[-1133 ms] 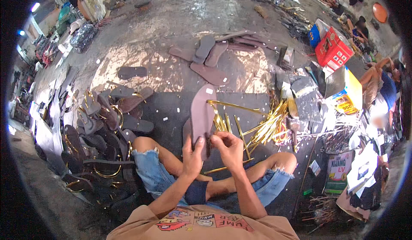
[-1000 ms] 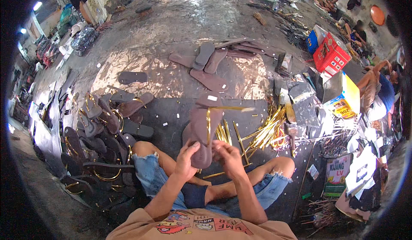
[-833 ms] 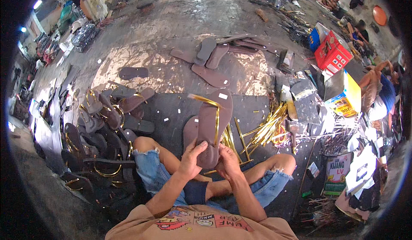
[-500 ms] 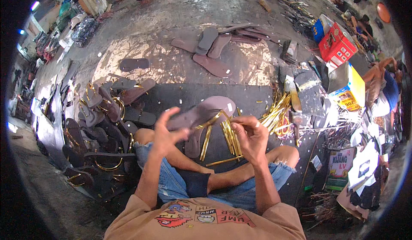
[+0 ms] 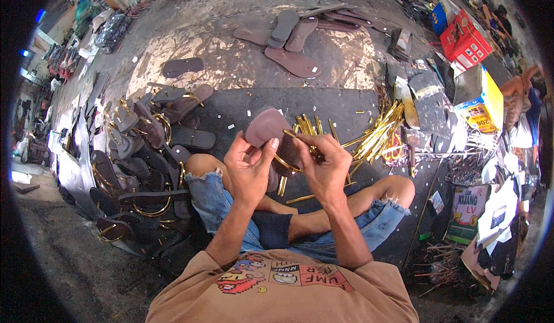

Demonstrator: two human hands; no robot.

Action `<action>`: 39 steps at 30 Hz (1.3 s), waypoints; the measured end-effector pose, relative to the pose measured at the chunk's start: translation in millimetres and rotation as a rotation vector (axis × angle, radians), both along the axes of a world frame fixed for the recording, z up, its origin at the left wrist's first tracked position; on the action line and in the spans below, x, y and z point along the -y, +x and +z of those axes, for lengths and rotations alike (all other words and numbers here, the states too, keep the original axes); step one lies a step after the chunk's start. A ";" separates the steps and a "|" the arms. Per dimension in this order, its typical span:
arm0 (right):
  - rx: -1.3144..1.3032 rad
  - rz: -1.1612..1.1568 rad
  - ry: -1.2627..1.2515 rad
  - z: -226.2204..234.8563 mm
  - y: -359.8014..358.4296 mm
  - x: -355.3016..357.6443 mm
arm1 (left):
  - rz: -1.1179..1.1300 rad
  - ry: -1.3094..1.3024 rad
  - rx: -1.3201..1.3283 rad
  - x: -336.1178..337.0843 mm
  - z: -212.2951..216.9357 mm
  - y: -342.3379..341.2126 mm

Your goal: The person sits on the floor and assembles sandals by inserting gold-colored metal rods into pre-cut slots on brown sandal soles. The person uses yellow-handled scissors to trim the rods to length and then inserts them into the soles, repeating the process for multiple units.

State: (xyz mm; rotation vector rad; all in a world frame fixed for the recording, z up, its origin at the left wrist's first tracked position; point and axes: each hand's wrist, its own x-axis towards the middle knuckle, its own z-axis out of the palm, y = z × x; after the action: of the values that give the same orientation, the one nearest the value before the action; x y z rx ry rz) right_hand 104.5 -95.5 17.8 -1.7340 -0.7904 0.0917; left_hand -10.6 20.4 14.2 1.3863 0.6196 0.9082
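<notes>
My left hand [image 5: 249, 164] is closed on a brown sandal sole [image 5: 266, 128], its thumb lying along the edge and the sole tilted up in front of me. A thin gold strap [image 5: 285, 164] loops from the sole between my two hands. At the sole's right edge, my right hand [image 5: 324, 164] pinches a gold strap end, partly hidden by the fingers. Just beyond that hand, several gold strips [image 5: 310, 125] lie on the black mat [image 5: 231, 106]. Part of another brown sole shows beneath my hands.
Sandals with gold straps [image 5: 153, 127] are heaped at my left. A larger bundle of gold strips [image 5: 378, 138] lies to the right. Farther off are loose brown soles [image 5: 293, 63]. Red [image 5: 466, 39] and yellow [image 5: 483, 101] boxes and a tin [image 5: 464, 213] stand on the right.
My left hand was spread and blurred near the sole; now it grips it. The sole has turned from lying sideways to tilted up nearer me. My right hand keeps its pinch on the strap.
</notes>
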 end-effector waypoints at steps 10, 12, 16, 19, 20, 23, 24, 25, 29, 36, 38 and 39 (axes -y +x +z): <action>0.170 0.076 0.105 3.2 1.0 -10.7 | 0.038 0.242 -0.163 6.7 2.4 -9.9; 0.053 0.079 0.145 -9.5 -1.3 -8.9 | 0.010 0.359 -0.246 3.7 2.0 -18.9; -0.240 0.161 0.170 -12.7 2.0 -7.4 | 0.206 0.176 -0.136 3.4 -14.6 -21.7; -0.285 0.183 0.150 -35.8 8.4 3.3 | 0.334 -0.329 0.219 -27.7 1.5 -20.6; -0.317 0.201 0.142 -38.9 6.5 6.1 | 0.351 -0.354 0.222 -28.8 -4.1 -21.2; -0.155 0.052 -0.138 -40.0 0.3 1.1 | 0.350 -0.521 0.184 5.7 -12.7 -26.6; -0.228 0.051 -0.138 -42.1 10.8 1.7 | 0.237 -0.552 0.108 15.3 -9.4 -33.2; -0.301 0.051 -0.138 -48.1 23.1 3.5 | 0.224 -0.533 -0.002 21.2 -10.5 -45.1; -0.268 0.254 -0.442 -64.2 42.1 -0.1 | -0.186 -0.561 -0.422 -18.2 -14.1 -112.5; 0.133 -0.068 -0.696 -173.2 86.5 -9.6 | 0.378 -0.455 0.185 -126.9 -0.1 -163.7; 0.202 -0.112 -0.735 -202.5 83.0 -13.0 | 0.522 -0.299 0.239 -188.7 -4.1 -197.2; 0.182 -0.082 -0.745 -207.5 81.9 -17.1 | 0.583 -0.246 0.306 -213.6 -4.2 -208.9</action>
State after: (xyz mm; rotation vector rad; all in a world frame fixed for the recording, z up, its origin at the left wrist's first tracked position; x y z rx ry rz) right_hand 186.4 -78.4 -189.8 -2.5046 -0.8782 0.1919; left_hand -219.4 234.1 10.0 0.8273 0.8837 1.4214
